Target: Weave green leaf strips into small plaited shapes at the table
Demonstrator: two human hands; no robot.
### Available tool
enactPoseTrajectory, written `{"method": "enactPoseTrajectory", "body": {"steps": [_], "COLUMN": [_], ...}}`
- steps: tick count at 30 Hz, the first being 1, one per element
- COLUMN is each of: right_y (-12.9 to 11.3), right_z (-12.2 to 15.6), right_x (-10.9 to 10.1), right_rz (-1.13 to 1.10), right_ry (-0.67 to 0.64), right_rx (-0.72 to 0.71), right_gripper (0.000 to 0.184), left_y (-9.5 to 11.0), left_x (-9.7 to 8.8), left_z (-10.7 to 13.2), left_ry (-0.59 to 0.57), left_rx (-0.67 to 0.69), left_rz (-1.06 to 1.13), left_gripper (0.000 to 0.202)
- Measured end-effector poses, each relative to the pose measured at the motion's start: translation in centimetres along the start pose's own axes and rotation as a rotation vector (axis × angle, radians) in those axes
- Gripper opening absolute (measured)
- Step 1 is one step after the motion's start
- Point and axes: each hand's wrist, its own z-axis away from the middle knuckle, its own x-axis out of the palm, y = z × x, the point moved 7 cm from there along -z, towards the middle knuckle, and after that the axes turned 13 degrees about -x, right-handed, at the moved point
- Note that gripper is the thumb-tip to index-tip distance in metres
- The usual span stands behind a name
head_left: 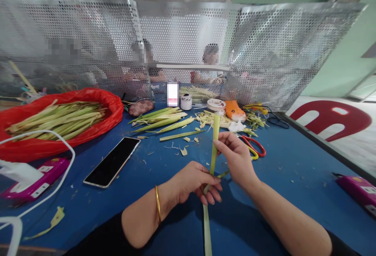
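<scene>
A long pale green leaf strip (pixel 215 138) stands nearly upright between my hands, its lower end (pixel 207 232) hanging down past the table's near side. My left hand (pixel 202 181), with a gold bangle at the wrist, pinches the strip around its middle. Higher up, the thumb and fingers of my right hand (pixel 232 150) are closed on the same strip. A thin green piece sticks out sideways by my left fingertips. Just beyond my right hand lie scissors (pixel 258 148) with red and yellow handles, partly hidden by it.
On the blue table (pixel 164 193) lie a phone (pixel 113 162), loose green leaves (pixel 164 119) and pale scraps (pixel 205 119). A red bag (pixel 113 101) of leaf strips sits left, near a purple power strip (pixel 38 179) and white cable. Behind a perforated metal screen (pixel 182 25) sit several people.
</scene>
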Motion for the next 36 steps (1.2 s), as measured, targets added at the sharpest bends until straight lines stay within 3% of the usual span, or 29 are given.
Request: {"method": "enactPoseTrajectory", "body": {"steps": [8, 17, 36], "right_y": [0.6, -0.2, -0.3], "right_z": [-0.3, -1.0, -1.1], "right_x": [-0.6, -1.2, -0.8], "right_rz": [-0.176, -0.187, -0.310], "right_ry": [0.062, 0.045, -0.004], "right_rx": [0.089, 0.038, 0.062], "right_gripper": [0.021, 0.016, 0.017], "left_y": [-0.1, -0.8, -0.5], "left_x": [0.4, 0.8, 0.4], "left_z": [0.3, 0.2, 0.1], "left_ry": [-0.034, -0.136, -0.111], "left_rx": [-0.042, -0.126, -0.080], "left_rz": [-0.040, -0.111, -0.077], "left_gripper": [0.022, 0.023, 0.026]}}
